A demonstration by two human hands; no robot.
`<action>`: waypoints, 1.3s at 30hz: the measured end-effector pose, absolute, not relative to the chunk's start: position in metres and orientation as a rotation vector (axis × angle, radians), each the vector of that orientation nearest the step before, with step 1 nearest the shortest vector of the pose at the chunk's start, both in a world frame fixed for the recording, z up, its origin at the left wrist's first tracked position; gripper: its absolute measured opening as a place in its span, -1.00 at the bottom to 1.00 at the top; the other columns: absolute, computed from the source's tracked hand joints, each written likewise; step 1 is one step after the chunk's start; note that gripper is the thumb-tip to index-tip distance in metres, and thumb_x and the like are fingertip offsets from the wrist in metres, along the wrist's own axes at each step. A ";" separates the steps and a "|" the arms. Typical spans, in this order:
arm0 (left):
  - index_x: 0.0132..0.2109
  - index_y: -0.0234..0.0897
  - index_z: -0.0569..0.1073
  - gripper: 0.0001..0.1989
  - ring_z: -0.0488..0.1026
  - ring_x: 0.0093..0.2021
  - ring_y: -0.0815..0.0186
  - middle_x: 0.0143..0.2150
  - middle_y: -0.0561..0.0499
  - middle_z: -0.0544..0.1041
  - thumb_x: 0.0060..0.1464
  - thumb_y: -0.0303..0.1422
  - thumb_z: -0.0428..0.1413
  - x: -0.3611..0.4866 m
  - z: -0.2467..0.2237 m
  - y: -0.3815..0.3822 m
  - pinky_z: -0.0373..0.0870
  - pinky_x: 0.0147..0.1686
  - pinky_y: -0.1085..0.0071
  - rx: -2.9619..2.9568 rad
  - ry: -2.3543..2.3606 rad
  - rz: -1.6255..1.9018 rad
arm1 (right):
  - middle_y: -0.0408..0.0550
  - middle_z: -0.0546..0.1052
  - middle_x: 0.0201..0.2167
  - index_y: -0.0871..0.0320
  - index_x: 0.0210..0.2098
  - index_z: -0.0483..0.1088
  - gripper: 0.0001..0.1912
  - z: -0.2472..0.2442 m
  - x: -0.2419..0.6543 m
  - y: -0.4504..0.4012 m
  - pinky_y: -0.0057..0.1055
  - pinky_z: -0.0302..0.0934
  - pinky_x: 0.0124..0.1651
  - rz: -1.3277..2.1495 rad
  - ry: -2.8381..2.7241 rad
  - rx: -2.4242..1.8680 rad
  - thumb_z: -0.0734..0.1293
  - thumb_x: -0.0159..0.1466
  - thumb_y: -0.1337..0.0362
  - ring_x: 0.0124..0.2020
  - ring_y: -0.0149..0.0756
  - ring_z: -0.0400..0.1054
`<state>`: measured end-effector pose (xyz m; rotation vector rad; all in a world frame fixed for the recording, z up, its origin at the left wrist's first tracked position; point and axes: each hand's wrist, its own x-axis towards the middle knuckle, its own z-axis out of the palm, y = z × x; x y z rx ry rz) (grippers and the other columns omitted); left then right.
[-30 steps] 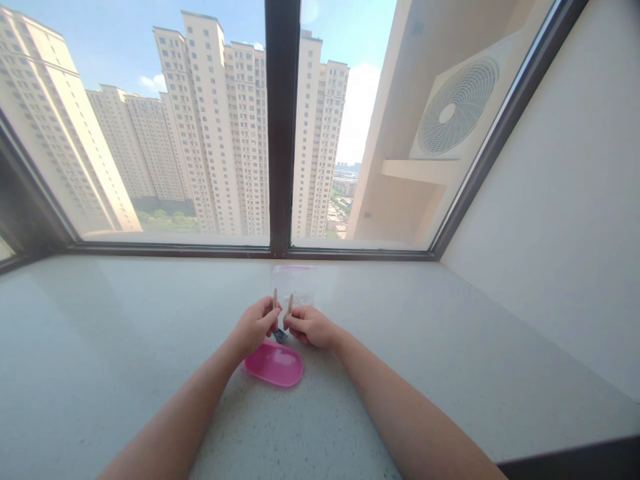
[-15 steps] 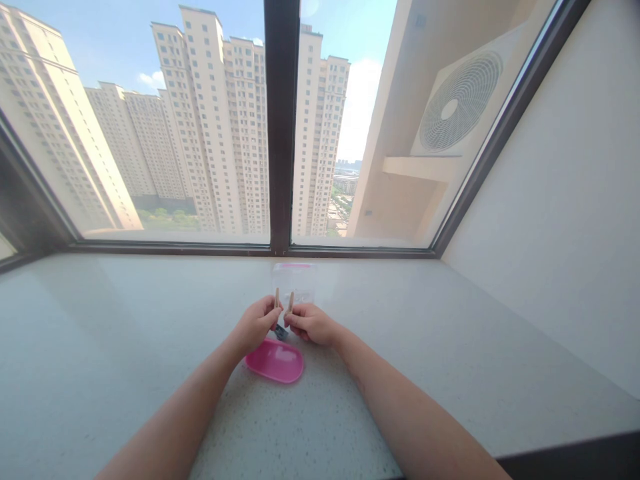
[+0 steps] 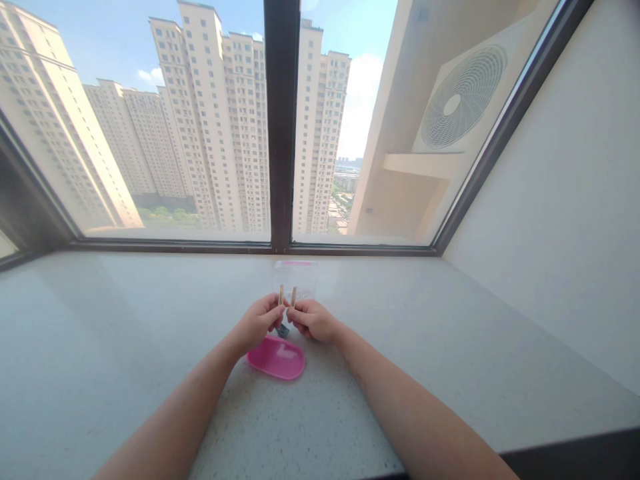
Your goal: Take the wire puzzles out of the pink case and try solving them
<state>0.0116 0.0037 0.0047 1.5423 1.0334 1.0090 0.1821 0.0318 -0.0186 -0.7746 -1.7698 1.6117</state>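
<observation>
My left hand (image 3: pixel 261 320) is closed, pinching a small light-brown wooden stick (image 3: pixel 281 294) that points up from the fingertips. Opposite it, my right hand (image 3: pixel 314 319) is closed on a similar wooden stick (image 3: pixel 294 295), also upright. The two sticks stand side by side with a narrow gap, and their lower ends are hidden by my fingers. Under the hands lies a small dark grey object (image 3: pixel 283 331), too small to make out. A shallow pink oval dish (image 3: pixel 280 363) sits just nearer to me, its left end partly behind my left hand.
Beyond my hands, a clear plastic bag (image 3: pixel 296 272) with a pink strip lies on the speckled pale sill (image 3: pixel 320 413). A dark window frame (image 3: pixel 281 133) rises behind it. A white wall (image 3: pixel 550 233) bounds the right side.
My hands have come slightly closer together, and the right-hand stick now stands more upright. The dish and the grey object appear to lie where they were.
</observation>
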 end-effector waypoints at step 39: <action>-0.13 -0.38 0.40 -0.71 0.22 -0.55 0.43 -0.56 0.12 0.29 0.04 -0.27 0.06 0.013 0.013 -0.002 0.08 -0.55 0.50 1.549 0.966 0.997 | -0.35 0.12 -0.80 0.19 -0.50 0.24 -0.70 -0.008 0.185 0.028 -0.55 -0.16 -0.74 1.739 -1.752 -0.653 0.26 0.22 0.09 -0.81 -0.54 0.00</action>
